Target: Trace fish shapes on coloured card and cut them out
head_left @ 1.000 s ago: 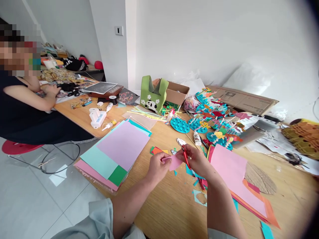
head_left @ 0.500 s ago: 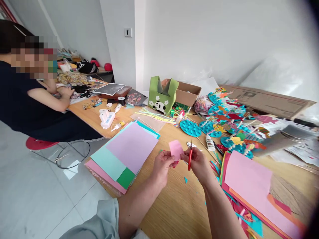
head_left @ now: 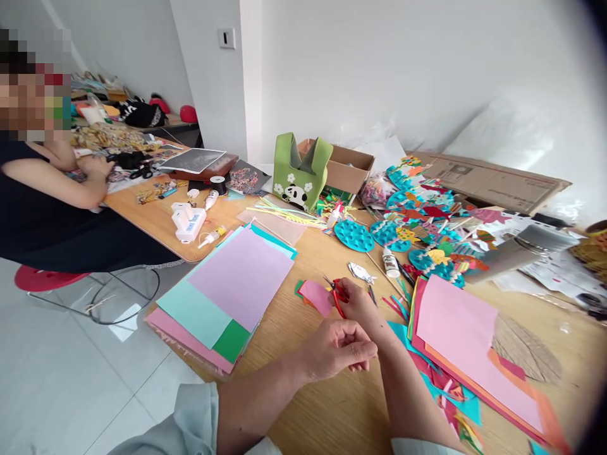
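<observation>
My right hand (head_left: 355,300) is closed on a pair of red-handled scissors (head_left: 339,299), their tips pointing up and left. Beside the blades lies a small pink paper piece (head_left: 317,297), its right edge near my right fingers, over green and red scraps. My left hand (head_left: 337,347) is nearer to me, by my right wrist, with its fingers curled together; what they hold, if anything, is too hidden to make out. A white fish-shaped cutout (head_left: 361,272) lies just beyond my right hand.
Stacked coloured paper (head_left: 241,272) lies left, more pink sheets (head_left: 458,322) right. Glue bottle (head_left: 391,263), blue discs (head_left: 354,236) with paper fish, and green panda bag (head_left: 303,170) stand or lie behind. A person (head_left: 52,183) sits at the far left.
My left hand has let go of the pink paper and moved right and toward me. The paper is now down by the scraps. The scissors have tilted left, and the view has shifted right.
</observation>
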`<state>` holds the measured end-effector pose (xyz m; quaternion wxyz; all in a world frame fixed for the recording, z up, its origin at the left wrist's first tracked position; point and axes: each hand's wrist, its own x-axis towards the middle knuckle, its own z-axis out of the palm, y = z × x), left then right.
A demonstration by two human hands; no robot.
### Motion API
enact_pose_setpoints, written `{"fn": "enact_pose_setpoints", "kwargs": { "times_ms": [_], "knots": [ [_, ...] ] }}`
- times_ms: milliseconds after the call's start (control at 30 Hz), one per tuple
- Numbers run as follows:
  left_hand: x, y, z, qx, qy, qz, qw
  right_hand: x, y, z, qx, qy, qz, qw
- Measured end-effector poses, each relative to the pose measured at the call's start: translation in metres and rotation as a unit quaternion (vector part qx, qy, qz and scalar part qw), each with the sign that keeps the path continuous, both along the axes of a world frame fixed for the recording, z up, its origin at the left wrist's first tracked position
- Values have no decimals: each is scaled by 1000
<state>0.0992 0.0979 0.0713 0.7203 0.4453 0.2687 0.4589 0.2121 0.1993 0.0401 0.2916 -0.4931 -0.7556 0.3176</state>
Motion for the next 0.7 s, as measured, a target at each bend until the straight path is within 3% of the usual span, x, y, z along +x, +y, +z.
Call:
{"fn": "enact_pose_setpoints", "kwargs": {
  "times_ms": [167, 300, 367, 433, 500, 567, 700],
  "knots": [
    [-1, 0, 0, 3, 20, -6, 1000, 5, 5, 3, 26, -10, -51, 998],
    [1, -3, -2, 24, 57, -37, 997, 35, 15, 21, 74, 6, -174, 982],
    [5, -5, -7, 79, 143, -38, 986, 53, 20, 29, 96, -15, -223, 970],
    [10, -8, -14, 186, 289, -10, 939, 64, 23, 32, 94, -76, -228, 966],
    [15, -10, -22, 303, 418, 8, 856, 68, 24, 30, 78, -138, -198, 967],
    [19, -11, -29, 371, 476, 5, 797, 65, 24, 24, 66, -172, -162, 970],
    [20, -9, -36, 392, 496, 21, 774, 50, 21, 9, 43, -250, -103, 962]
  ]
}}
